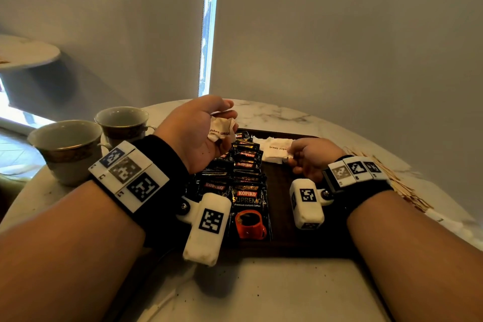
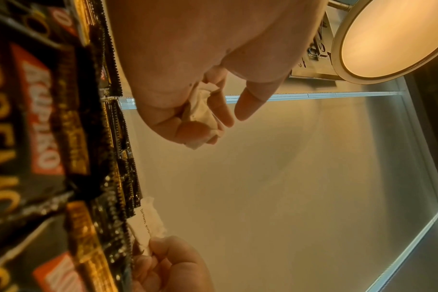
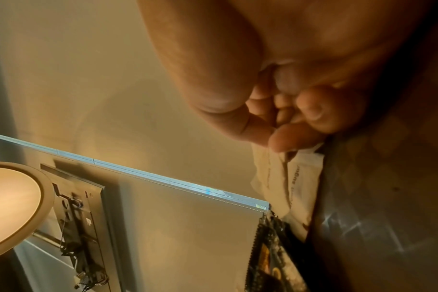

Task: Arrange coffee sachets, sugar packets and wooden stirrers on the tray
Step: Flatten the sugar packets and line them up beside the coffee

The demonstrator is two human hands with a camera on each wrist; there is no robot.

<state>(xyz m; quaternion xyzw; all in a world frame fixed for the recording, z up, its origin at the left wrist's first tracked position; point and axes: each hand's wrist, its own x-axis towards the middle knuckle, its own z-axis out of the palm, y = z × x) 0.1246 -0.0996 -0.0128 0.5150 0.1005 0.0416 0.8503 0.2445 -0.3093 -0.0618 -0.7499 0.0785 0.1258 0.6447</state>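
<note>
A dark wooden tray (image 1: 279, 185) lies on the marble table, with several black Kopiko coffee sachets (image 1: 248, 191) stacked in a row down its left side. My left hand (image 1: 201, 131) hovers palm-up above the sachets and holds crumpled white brown sugar packets (image 1: 222, 128) in its curled fingers; the packets (image 2: 200, 110) also show in the left wrist view. My right hand (image 1: 305, 157) pinches the edge of a flat brown sugar packet (image 1: 274, 150) that lies at the tray's far end. In the right wrist view the fingertips (image 3: 288, 138) press on that packet (image 3: 295, 183).
Two empty cups (image 1: 68, 146) (image 1: 122, 123) stand at the table's left. A pile of wooden stirrers (image 1: 402, 185) lies on the table right of the tray, partly behind my right wrist. The marble tabletop (image 1: 274, 290) extends toward me.
</note>
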